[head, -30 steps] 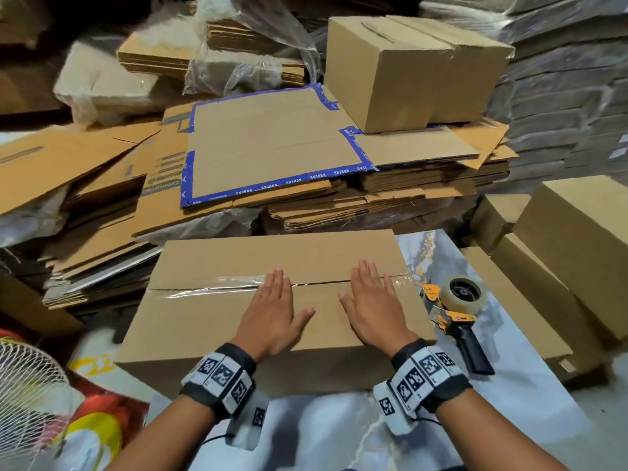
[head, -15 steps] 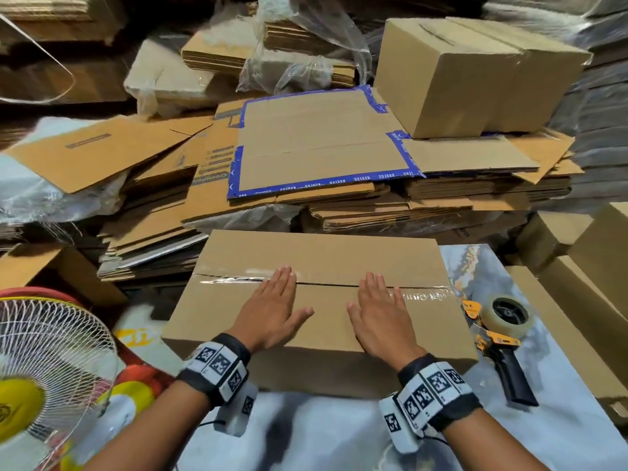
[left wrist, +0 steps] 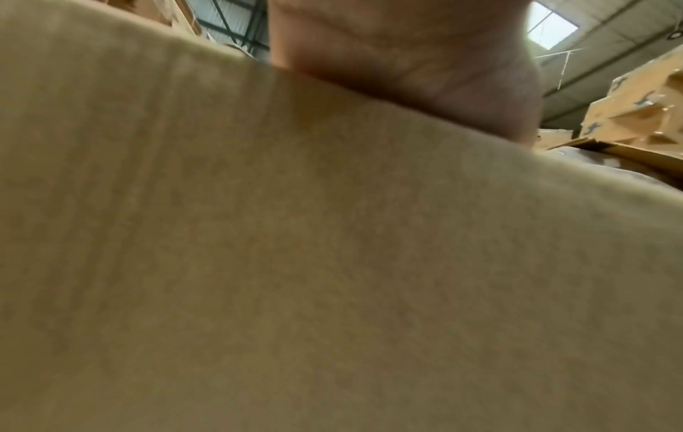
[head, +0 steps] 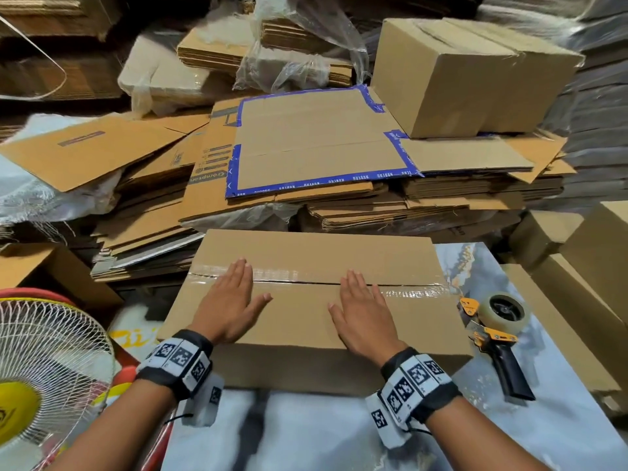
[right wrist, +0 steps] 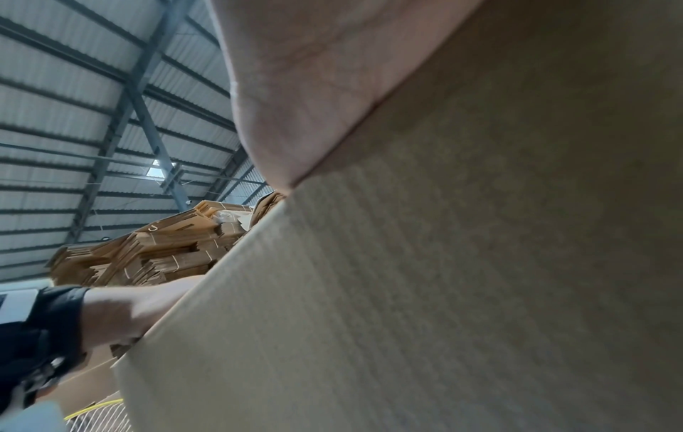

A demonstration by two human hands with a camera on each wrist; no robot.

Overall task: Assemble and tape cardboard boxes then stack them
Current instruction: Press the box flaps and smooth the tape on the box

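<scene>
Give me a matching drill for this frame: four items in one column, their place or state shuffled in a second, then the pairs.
Items
1. left hand
2. tape dispenser
3. fan
4. blue-edged flat sheet

Place or state
A. lying on the table, right of the box being taped
B. on top of the flat cardboard pile behind the box
C. pressed flat on the box top, fingers straight
D. at the lower left, wire grille, yellow hub

Pairs: 1-C, 2-A, 3-D, 4-B

box [head: 316, 321] on table [head: 503, 436] | tape dispenser [head: 499, 334] right of box | fan [head: 40, 385] left | flattened cardboard stack [head: 306, 154] behind
</scene>
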